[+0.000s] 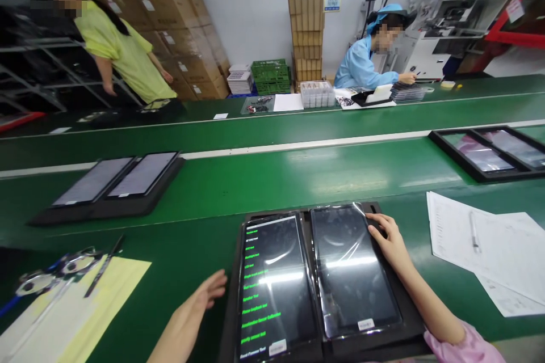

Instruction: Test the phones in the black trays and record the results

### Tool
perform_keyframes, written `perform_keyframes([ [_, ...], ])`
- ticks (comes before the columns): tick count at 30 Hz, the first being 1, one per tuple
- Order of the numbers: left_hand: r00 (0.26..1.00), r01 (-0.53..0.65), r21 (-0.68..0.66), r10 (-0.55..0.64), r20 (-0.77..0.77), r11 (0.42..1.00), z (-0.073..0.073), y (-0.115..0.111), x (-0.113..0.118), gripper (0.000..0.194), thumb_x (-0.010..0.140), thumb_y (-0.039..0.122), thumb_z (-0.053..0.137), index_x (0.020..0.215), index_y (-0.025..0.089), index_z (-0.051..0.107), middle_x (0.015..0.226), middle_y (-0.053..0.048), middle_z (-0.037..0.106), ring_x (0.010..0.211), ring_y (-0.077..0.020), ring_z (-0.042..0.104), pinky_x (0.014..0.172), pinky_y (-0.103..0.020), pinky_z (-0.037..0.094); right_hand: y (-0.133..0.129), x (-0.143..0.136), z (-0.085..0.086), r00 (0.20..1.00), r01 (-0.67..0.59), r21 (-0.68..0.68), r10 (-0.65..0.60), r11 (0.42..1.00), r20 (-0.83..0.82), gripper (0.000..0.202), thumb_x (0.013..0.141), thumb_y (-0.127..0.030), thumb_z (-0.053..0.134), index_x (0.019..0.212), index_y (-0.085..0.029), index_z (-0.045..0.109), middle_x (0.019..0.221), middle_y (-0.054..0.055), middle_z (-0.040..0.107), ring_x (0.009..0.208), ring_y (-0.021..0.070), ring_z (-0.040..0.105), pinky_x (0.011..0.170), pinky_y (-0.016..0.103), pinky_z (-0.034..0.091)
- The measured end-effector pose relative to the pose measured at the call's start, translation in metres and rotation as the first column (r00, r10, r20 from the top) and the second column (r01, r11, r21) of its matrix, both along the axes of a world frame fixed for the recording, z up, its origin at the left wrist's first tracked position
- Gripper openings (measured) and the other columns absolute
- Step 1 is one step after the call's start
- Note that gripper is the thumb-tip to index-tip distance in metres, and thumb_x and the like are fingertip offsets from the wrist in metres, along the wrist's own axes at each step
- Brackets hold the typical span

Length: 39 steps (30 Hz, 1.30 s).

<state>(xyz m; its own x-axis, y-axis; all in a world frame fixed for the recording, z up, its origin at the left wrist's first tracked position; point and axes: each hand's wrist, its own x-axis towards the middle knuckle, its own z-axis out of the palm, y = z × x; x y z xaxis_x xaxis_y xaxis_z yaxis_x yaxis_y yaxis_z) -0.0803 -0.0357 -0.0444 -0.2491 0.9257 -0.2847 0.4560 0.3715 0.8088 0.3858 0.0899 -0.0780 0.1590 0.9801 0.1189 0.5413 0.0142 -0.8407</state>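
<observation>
Head camera view: A worker's left hand (198, 303), its fingers loosely curved and released, hangs just beside a black rectangular tablet with a lit list of green text (276, 272). The right hand (392, 244) touches the upper right edge of a second black tablet with a dark, glossy screen (353, 278); whether its fingers grasp that edge, one cannot tell. Both tablets lie side by side in a black two-bay tray (406, 332) on a green work surface (183, 249). White printed sheets (502, 261) carrying a slim pen (474, 232) lie to the right, yellow paper (123, 278) to the left. Beyond, two tablets with grey screens (121, 178) rest on the green belt (264, 181). Across it, a person in light blue (360, 65) works near a green plastic crate (270, 75), with brown cardboard boxes (170, 39) stacked behind.
</observation>
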Motion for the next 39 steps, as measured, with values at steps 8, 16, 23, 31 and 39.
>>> perform_keyframes([
  [8,0.899,-0.287,-0.188,0.332,0.285,0.939,-0.016,-0.049,0.028,0.084,0.065,0.09,0.056,0.107,0.019,0.075,0.105,-0.012,0.073,0.087,-0.0295,0.068,0.068,-0.04,0.061,-0.086,0.035,0.005,0.995,0.098,-0.312,-0.082,0.945,0.064,0.074,0.07,-0.084,0.052,0.113,-0.026,0.068,0.104,0.012,0.071,0.102,0.0392,0.066,0.083,0.05,0.056],
  [16,0.833,-0.345,-0.171,0.385,0.396,0.923,-0.004,-0.001,0.042,0.082,0.064,0.081,0.065,0.115,0.018,0.071,0.132,-0.012,0.064,0.131,-0.0315,0.054,0.115,-0.042,0.039,-0.056,0.028,0.045,0.852,0.001,-0.448,-0.235,0.894,-0.468,0.069,0.057,-0.07,0.079,0.104,-0.02,0.072,0.099,0.007,0.073,0.095,0.0325,0.068,0.077,0.036,0.059],
  [23,0.965,-0.129,0.08,0.106,0.24,0.988,0.001,0.134,0.048,0.099,0.059,0.099,0.044,0.091,0.011,0.074,0.097,-0.018,0.075,0.103,-0.0356,0.069,0.097,-0.046,0.053,0.056,0.018,0.029,0.878,0.017,-0.173,-0.097,0.985,-0.469,0.058,0.058,-0.066,0.075,0.089,-0.017,0.073,0.085,0.01,0.072,0.088,0.0317,0.068,0.076,0.039,0.058],
  [31,0.976,-0.219,0.288,0.213,0.051,0.932,-0.012,0.268,0.048,0.063,0.097,0.064,0.035,0.109,0.009,0.065,0.102,-0.017,0.071,0.097,-0.0244,0.07,0.089,-0.042,0.055,0.158,-0.03,0.023,0.957,0.081,0.052,-0.064,0.995,-0.282,0.063,0.084,-0.053,0.052,0.135,-0.015,0.052,0.14,0.017,0.051,0.134,0.0319,0.042,0.114,0.052,0.032],
  [39,0.97,0.2,0.536,-0.089,-0.226,0.82,-0.02,0.181,0.057,0.048,0.091,0.056,0.05,0.124,0.024,0.063,0.135,-0.01,0.057,0.131,-0.0265,0.05,0.116,-0.045,0.035,0.026,0.003,0.01,0.83,-0.207,0.326,-0.011,0.923,0.558,0.019,0.092,-0.024,0.049,0.094,-0.017,0.067,0.116,0.016,0.054,0.109,0.0323,0.05,0.095,0.05,0.047],
])
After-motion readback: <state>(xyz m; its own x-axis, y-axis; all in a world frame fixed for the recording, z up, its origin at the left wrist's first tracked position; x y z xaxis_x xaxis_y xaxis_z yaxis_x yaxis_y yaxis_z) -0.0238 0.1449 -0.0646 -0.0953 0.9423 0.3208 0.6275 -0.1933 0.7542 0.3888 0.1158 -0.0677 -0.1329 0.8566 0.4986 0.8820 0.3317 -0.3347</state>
